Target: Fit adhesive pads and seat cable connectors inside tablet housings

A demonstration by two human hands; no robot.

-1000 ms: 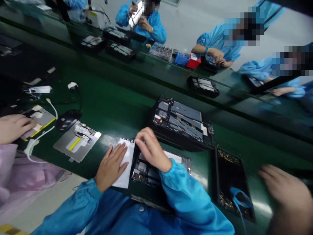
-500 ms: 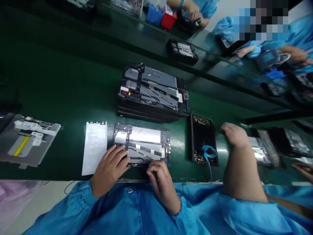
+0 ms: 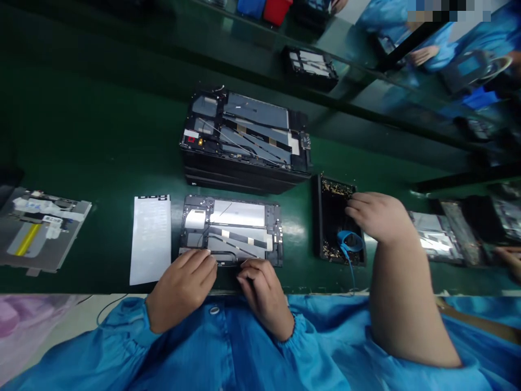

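The flat, opened black device with silver inner plates lies on the dark green bench, close to the near edge. The left hand has its fingers bent together over the device's near left corner; the right hand has its fingers curled at the near long side. Whether either grips anything cannot be told. Assessed risks: uneven pressure at that corner could slide the device towards the edge; a fingertip could snag the flat dark strips inside. A co-worker's hand is over the black rectangular tray; a knock could scatter its small gold-coloured pieces.
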